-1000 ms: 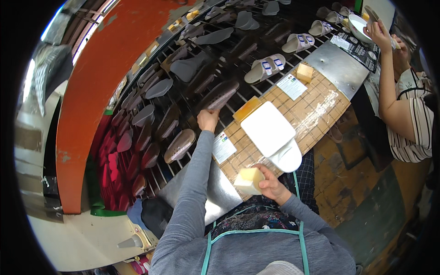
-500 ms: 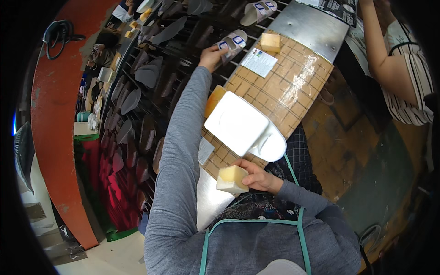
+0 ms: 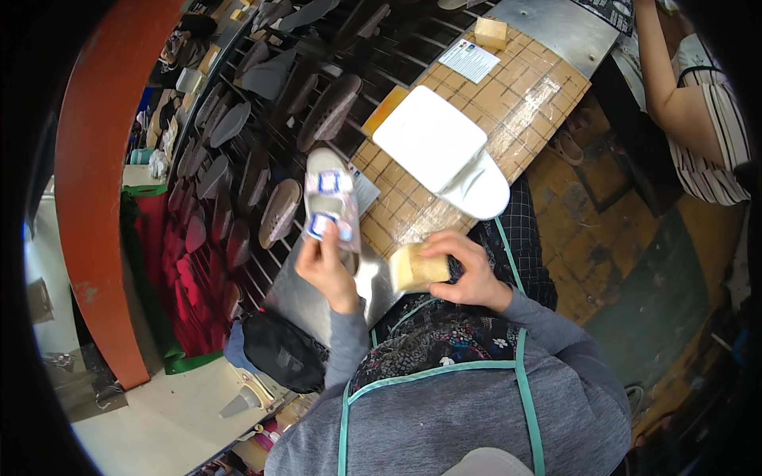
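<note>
My left hand (image 3: 329,274) is closed on the strap end of a pale slide sandal (image 3: 329,186), which has two blue-and-white patches on its upper. I hold it up over the near left of the board, toe end pointing away. To the right of it, my right hand (image 3: 474,270) grips a pale yellow sponge block (image 3: 418,268) between thumb and fingers, just above my lap. Sponge and sandal are apart. A white rectangular container (image 3: 432,131) with a rounded white piece (image 3: 480,190) at its near right lies on the board, beyond my right hand.
The brown patterned board (image 3: 524,87) carries another sponge block (image 3: 491,33) and a printed card (image 3: 469,61). A rack on the left bears several grey soles (image 3: 274,78). An orange post (image 3: 99,198) rises farther left. Another person's arm (image 3: 659,63) is at the right.
My left hand has brought the sandal from the rack back toward me. My right hand with the sponge has moved slightly up and turned. The view has shifted too.
</note>
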### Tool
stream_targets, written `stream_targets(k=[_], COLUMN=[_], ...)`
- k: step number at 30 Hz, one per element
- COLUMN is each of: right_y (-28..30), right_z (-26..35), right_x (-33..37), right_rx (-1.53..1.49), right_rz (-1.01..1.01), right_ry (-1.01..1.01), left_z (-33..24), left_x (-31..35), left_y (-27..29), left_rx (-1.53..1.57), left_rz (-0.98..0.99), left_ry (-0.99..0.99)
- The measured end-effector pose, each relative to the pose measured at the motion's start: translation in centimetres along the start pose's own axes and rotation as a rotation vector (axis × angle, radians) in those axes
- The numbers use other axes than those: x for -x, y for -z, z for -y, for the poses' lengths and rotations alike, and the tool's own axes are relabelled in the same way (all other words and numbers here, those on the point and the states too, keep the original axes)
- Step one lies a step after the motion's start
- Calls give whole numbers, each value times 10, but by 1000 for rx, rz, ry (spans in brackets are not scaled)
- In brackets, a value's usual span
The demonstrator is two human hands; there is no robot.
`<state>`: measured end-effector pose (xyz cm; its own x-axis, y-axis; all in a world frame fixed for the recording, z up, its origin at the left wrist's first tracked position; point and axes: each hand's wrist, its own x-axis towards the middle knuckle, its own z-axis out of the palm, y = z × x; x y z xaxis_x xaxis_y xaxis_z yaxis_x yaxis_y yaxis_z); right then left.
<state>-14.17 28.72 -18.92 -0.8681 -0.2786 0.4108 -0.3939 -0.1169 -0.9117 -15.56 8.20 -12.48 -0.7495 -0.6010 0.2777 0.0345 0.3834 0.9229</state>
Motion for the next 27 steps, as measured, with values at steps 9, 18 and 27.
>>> stream_targets(k=[9,18,27], right_y=[48,49,28], right_z=[9,15,43], right_x=[16,15,-4], right_rx=[759,745,-83], right_rz=[-526,-532,-542], right_ry=[206,96,-182], left_z=[41,35,36], left_x=[62,31,43], left_y=[30,48,55], left_rx=[-634,793,1383], left_rz=[424,266,263], left_ry=[-480,490,835])
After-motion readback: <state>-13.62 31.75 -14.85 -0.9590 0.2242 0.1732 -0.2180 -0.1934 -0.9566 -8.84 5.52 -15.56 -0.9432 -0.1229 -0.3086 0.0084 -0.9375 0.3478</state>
